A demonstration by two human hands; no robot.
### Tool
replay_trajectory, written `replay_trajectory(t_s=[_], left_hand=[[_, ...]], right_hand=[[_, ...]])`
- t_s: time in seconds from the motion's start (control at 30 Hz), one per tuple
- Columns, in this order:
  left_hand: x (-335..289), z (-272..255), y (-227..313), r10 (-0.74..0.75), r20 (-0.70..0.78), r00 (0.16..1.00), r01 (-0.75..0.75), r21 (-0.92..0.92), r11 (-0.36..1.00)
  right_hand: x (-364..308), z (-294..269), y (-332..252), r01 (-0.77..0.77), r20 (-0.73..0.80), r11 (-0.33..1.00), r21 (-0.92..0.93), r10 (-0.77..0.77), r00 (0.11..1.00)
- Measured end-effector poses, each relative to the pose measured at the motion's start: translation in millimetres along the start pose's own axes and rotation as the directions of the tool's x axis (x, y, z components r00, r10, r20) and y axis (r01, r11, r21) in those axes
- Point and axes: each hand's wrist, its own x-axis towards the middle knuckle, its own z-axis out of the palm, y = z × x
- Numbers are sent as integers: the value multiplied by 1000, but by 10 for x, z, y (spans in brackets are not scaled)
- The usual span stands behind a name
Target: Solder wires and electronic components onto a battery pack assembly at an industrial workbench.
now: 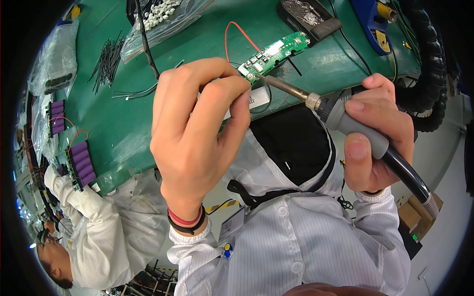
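Far left: clear bag (183, 22) holding white parts (159, 15); bundle of black wires (107, 56) just beside it. Left: purple-celled packs (82, 163). Near right: cardboard box (411, 217).

A white label (258, 98) by the green table (123, 133) edge shows dark printed characters, partly covered; marks on the circuit board (273, 57) are too small to read.
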Motion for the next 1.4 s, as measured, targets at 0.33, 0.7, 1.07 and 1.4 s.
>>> replay_trajectory(t_s=[0.33, 0.7, 1.07, 1.4], left_hand=[[28, -5, 12, 4, 31, 1000, -4, 8, 1000], [25, -64, 19, 1, 20, 1000, -2, 24, 1000], [72, -232, -111, -55, -109, 992, 65, 84, 994], [111, -555, -642, -129, -113, 985, 165, 409, 898]], right_hand=[[-5, -3, 5, 5, 5, 1000, 1, -5, 1000], [-12, -15, 22, 12, 10, 1000, 1, -12, 1000], [-52, -173, 114, 78, -138, 987, 141, -59, 989], [-53, -247, 538, -297, -393, 945, 135, 326, 860]])
